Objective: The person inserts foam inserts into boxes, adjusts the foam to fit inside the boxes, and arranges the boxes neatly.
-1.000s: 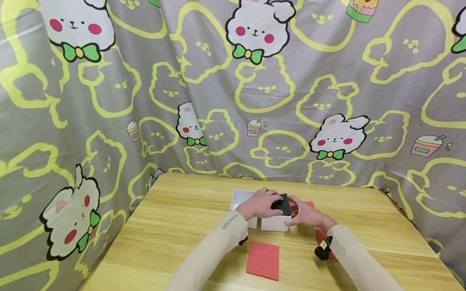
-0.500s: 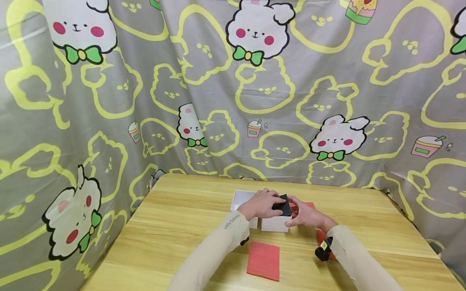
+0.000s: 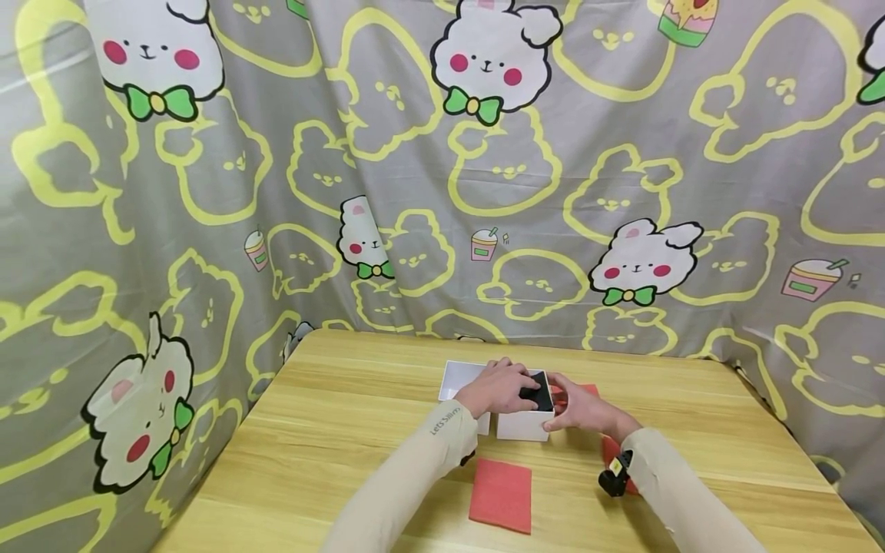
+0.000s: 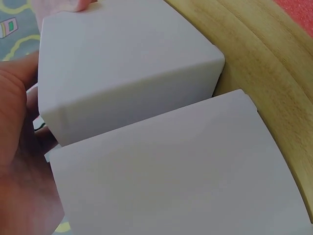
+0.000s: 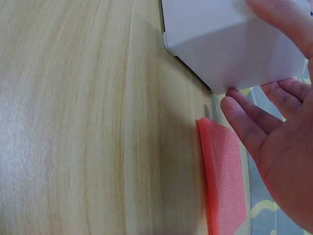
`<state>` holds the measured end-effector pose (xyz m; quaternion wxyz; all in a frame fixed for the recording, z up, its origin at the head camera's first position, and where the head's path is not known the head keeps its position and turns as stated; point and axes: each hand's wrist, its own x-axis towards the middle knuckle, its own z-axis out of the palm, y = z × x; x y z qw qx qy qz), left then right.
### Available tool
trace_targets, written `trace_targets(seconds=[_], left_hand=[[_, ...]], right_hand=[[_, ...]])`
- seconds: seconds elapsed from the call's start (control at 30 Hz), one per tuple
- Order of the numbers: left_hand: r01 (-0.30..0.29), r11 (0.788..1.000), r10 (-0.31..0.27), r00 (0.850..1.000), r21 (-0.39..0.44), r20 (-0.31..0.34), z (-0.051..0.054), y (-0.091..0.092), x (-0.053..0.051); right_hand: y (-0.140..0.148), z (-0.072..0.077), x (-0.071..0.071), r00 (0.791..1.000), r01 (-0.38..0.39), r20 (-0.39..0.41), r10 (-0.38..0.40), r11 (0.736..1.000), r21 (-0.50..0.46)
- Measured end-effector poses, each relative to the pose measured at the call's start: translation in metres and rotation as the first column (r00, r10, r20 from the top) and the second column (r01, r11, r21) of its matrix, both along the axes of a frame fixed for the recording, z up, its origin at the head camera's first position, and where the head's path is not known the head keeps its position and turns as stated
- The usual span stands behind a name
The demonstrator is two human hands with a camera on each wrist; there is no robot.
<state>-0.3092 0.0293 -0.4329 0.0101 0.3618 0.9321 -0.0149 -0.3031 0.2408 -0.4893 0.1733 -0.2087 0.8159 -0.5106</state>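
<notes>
Two white boxes stand side by side: the left box (image 3: 459, 376) and the right box (image 3: 523, 426), with a black piece (image 3: 542, 393) inside the right one. My left hand (image 3: 496, 386) reaches over the left box, its fingers touching the black piece from above. At the right box's right side, my right hand (image 3: 581, 405) holds the box, thumb on the front face. In the left wrist view the left hand (image 4: 22, 147) shows behind the boxes, fingertips hidden. The right wrist view shows the right hand (image 5: 279, 122) around the white box (image 5: 230, 54).
A flat red foam sheet (image 3: 501, 495) lies on the wooden table (image 3: 290, 438) nearer the front. More red foam (image 3: 588, 389) is behind the right hand, and another red piece is partly under the right wrist. A patterned curtain (image 3: 415, 184) hangs behind the table.
The black piece sits slightly lower in the right box, with more of the white rim showing around it. The left hand has moved down slightly with it; the right hand stays in place.
</notes>
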Motion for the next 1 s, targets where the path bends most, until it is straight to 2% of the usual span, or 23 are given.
trace_targets(seconds=[0.23,0.4,0.53,0.77,1.0], left_hand=[[0.002,1.000,-0.003,1.000,-0.009,-0.020,-0.002,0.002,-0.001],[0.022,0.999,-0.022,1.000,0.050,-0.001,-0.004,0.001,-0.002],[-0.010,0.995,0.012,1.000,0.101,-0.011,-0.007,0.003,-0.003],[-0.036,0.996,0.043,0.996,0.079,-0.081,-0.010,0.009,-0.003],[-0.060,0.995,0.065,0.996,0.081,-0.058,-0.011,0.012,-0.003]], right_hand=[[0.000,-0.002,-0.001,1.000,-0.023,0.012,0.023,0.999,-0.036],[0.000,-0.003,-0.001,0.999,-0.027,0.017,0.027,0.998,-0.048],[0.000,-0.004,-0.002,0.999,-0.039,0.019,0.040,0.997,-0.068],[0.000,-0.004,-0.003,0.998,-0.056,0.025,0.058,0.994,-0.092],[0.000,-0.004,-0.002,0.998,-0.050,0.029,0.053,0.994,-0.093]])
